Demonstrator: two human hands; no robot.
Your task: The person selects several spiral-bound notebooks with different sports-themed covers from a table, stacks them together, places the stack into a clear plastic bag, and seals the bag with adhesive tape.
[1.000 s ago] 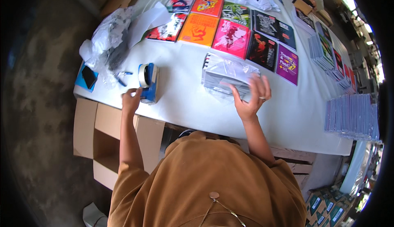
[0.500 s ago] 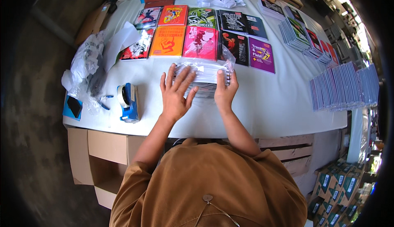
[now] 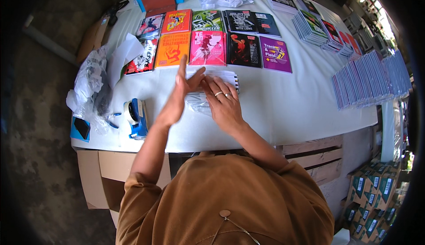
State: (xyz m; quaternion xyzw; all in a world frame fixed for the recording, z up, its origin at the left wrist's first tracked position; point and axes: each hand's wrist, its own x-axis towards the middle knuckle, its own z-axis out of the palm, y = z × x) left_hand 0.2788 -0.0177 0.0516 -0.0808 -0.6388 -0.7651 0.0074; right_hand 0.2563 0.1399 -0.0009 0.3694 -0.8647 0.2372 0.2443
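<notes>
In front of me on the white-covered table lies a small stack of spiral-bound notebooks [image 3: 229,75] in clear plastic wrap [image 3: 198,103]. My right hand [image 3: 223,101], with two rings on it, rests flat over the stack, fingers stretched toward its left side. My left hand [image 3: 180,87] stands edge-on at the stack's left end, fingers straight and thumb spread toward the right fingertips; it grips nothing. Much of the stack is hidden beneath the hands. Just beyond are notebooks laid out in two rows, among them a pink one [image 3: 207,48], an orange one [image 3: 171,50] and a purple one [image 3: 275,54].
A blue tape dispenser [image 3: 139,120] stands left of my left forearm, near a blue-handled tool [image 3: 113,122]. Crumpled clear plastic [image 3: 90,79] lies along the left edge. Wrapped notebook stacks [image 3: 363,81] line the right side. Below the table's edge is an open cardboard box [image 3: 91,174].
My right hand has left the stack's right edge and now lies flat over it. My left hand has turned from palm-down to edge-on at the left end. The plastic no longer stands up at the right.
</notes>
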